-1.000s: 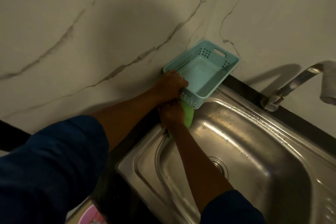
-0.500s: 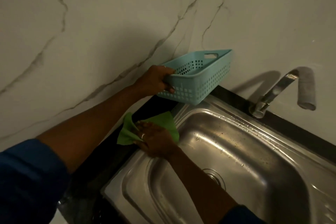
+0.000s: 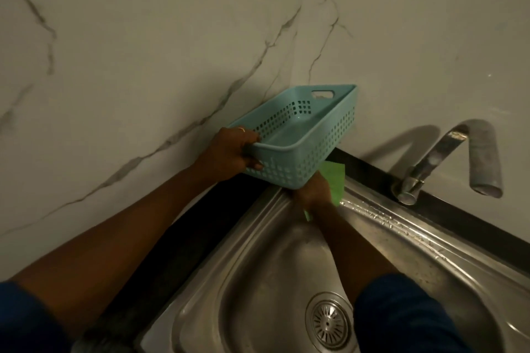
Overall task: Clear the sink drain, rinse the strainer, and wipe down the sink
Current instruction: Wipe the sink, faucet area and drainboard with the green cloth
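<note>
Sink (image 3: 243, 252) rim: R hand (image 3: 312, 192) on cloth (image 3: 335, 180), fingers hidden under basket (image 3: 301, 165).

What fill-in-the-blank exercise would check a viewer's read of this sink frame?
1. The left hand grips the basket, which is ____ inside.
2. The right hand rests on a ____ cloth at the sink corner.
3. The strainer sits in the sink's ____.
Missing words: empty; green; drain.
</note>
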